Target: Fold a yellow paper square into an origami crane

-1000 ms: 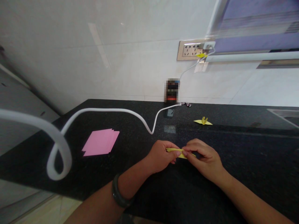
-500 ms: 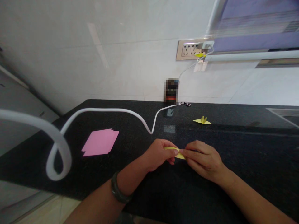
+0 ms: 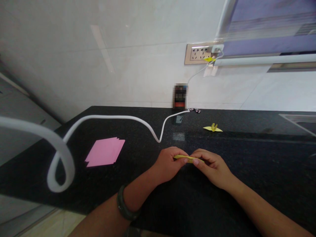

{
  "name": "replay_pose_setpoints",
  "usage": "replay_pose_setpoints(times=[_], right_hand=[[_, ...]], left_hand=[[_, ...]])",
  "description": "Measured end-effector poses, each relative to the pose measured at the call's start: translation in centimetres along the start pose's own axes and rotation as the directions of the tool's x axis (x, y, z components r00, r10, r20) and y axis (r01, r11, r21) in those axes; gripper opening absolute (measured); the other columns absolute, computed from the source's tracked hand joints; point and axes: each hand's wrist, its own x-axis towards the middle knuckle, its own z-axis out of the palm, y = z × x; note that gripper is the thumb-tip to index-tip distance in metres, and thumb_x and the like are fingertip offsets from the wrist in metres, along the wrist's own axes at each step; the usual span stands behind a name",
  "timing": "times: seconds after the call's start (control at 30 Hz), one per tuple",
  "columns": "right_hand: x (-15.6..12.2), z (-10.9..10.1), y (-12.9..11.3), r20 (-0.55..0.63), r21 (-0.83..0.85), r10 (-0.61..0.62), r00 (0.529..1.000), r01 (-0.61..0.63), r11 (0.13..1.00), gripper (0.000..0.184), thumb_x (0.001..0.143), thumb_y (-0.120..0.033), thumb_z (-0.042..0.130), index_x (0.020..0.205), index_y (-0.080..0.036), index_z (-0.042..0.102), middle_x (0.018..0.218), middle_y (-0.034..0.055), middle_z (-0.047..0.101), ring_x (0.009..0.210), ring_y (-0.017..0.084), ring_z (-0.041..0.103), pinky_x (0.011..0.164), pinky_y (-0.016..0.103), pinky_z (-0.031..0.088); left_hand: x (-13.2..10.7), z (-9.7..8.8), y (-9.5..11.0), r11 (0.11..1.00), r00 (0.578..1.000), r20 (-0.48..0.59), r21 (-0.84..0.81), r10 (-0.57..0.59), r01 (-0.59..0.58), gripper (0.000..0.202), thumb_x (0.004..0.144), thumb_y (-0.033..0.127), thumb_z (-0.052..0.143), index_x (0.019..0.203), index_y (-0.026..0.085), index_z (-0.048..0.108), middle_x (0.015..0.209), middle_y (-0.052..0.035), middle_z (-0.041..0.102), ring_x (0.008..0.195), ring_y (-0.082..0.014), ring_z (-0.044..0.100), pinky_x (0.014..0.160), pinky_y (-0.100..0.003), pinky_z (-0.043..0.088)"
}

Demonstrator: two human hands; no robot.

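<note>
Yellow folded paper (image 3: 189, 159): a narrow strip held between both hands, above the near middle of the dark countertop (image 3: 195, 204); whether it touches the surface I cannot tell.
Left hand (image 3: 170, 163): thumb and fingers clamped on the strip's left part; the fingertips behind it are hidden.
Right hand (image 3: 215, 167): thumb and fingers pinched together on the right part; its thumb tip sits near the other.
Thumbs: uneven pressure would probably skew the fold; opposing tugs might tear the paper, and a slackened pinch could let the layers spring open.
White cable (image 3: 118, 117): its low bend lies just beyond the left hand; a forward reach could snag it.
Pink paper stack (image 3: 104, 153): leftward, edges uneven; a brush would likely scatter the sheets.
Yellow winged piece (image 3: 213, 128): beyond the right hand; a stray knuckle could flatten its upright prongs.
</note>
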Motion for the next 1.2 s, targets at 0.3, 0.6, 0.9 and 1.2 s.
replay_pose_setpoints(times=[0.3, 0.6, 0.9, 1.2], right_hand=[[0.04, -0.11, 0.05, 0.000, -0.017, 0.006, 1.000, -0.006, 1.000, 0.016, 0.080, -0.028, 0.048, 0.077, -0.018, 0.061, 0.072, 0.0030, 0.059, 0.065, 0.013, 0.055, 0.059, 0.025, 0.042], [-0.19, -0.05, 0.44, -0.014, -0.187, -0.104, 0.994, 0.100, 0.977, 0.018, 0.082, -0.022, 0.042, 0.074, -0.018, 0.057, 0.068, 0.0028, 0.056, 0.064, 0.013, 0.053, 0.059, 0.025, 0.041], [-0.28, -0.09, -0.21, -0.002, -0.225, -0.170, 0.985, 0.165, 0.960, 0.016, 0.082, -0.020, 0.042, 0.077, -0.018, 0.057, 0.070, 0.0034, 0.056, 0.066, 0.013, 0.053, 0.059, 0.025, 0.042], [-0.31, -0.18, -0.35, 0.008, -0.191, -0.166, 0.986, 0.164, 0.968, 0.016, 0.082, -0.020, 0.041, 0.080, -0.019, 0.057, 0.072, 0.0047, 0.056, 0.067, 0.015, 0.053, 0.060, 0.027, 0.042]], left_hand=[[0.00, 0.04, -0.06, 0.988, 0.993, 0.003, 0.098, 0.119, -0.119, 0.017, 0.076, 0.022, 0.049, 0.080, 0.016, 0.064, 0.076, -0.0026, 0.061, 0.072, -0.0112, 0.054, 0.067, -0.022, 0.040], [-0.24, -0.04, 0.17, 0.994, 0.996, 0.077, 0.096, 0.039, -0.046, 0.020, 0.075, 0.024, 0.048, 0.084, 0.015, 0.062, 0.077, -0.0029, 0.060, 0.070, -0.0116, 0.053, 0.063, -0.021, 0.040], [-0.17, -0.09, 0.68, 0.993, 0.998, 0.012, 0.099, 0.061, -0.062, 0.026, 0.072, 0.037, 0.053, 0.077, 0.014, 0.063, 0.072, -0.0031, 0.060, 0.068, -0.0115, 0.054, 0.063, -0.021, 0.039], [-0.13, -0.01, 0.56, 0.995, 0.999, -0.002, 0.098, 0.033, -0.033, 0.022, 0.075, 0.032, 0.050, 0.077, 0.016, 0.064, 0.072, -0.0028, 0.062, 0.068, -0.0124, 0.056, 0.063, -0.022, 0.041]])
